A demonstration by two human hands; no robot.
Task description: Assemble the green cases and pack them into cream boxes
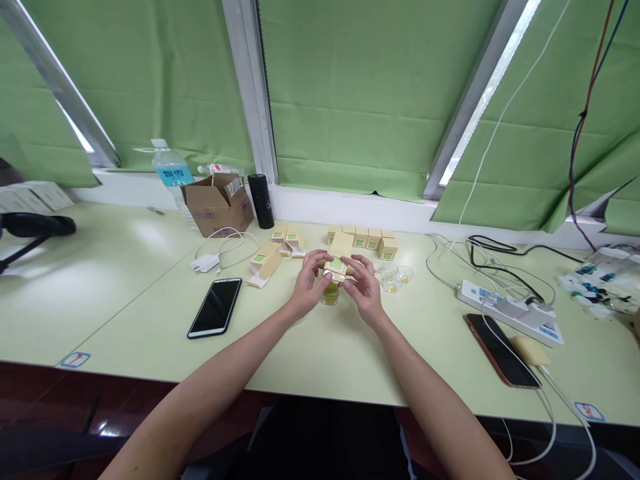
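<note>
Between my two hands, near the middle of the table, is a small cream cardboard box point(336, 266) with a green label and a raised flap. My left hand point(308, 285) grips its left side with bent fingers and thumb. On the opposite side, the fingers of my right hand point(365, 291) close on the same box. Just below it stands a small clear jar point(330, 295) with yellow-green contents, its top hidden by the box and my fingers. Several small clear round containers point(391, 281) sit beside my right hand.
Cream boxes stand in a row point(374, 238) behind my hands; an open-flapped box point(265, 263) lies to the left. A white-framed phone point(215, 309), carton point(219, 210) and black bottle point(261, 201) are left. At right are a power strip point(510, 312), cables and another phone point(500, 350).
</note>
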